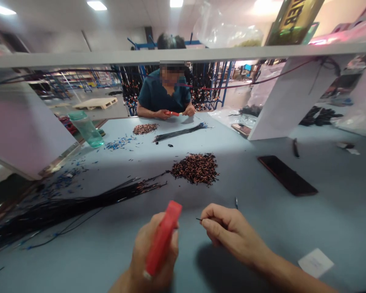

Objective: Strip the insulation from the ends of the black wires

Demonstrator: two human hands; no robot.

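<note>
One red tool (163, 240) sits in the left hand (142, 248), whose fingers wrap round it; one thin dark piece (198, 219) pokes out of the right hand (227, 228), pinched between thumb and forefinger. Beyond both hands lies one heap of black-and-copper bits (197, 169), too many to count; one bundle of black wires (79, 205) stretches away left of the left hand. Right of the right hand are one dark phone (288, 175) and, nearer, one white slip (315, 262). The blue-grey bench (110, 260) spreads beneath; across it from the hands, one co-worker (164, 93) faces them.
</note>
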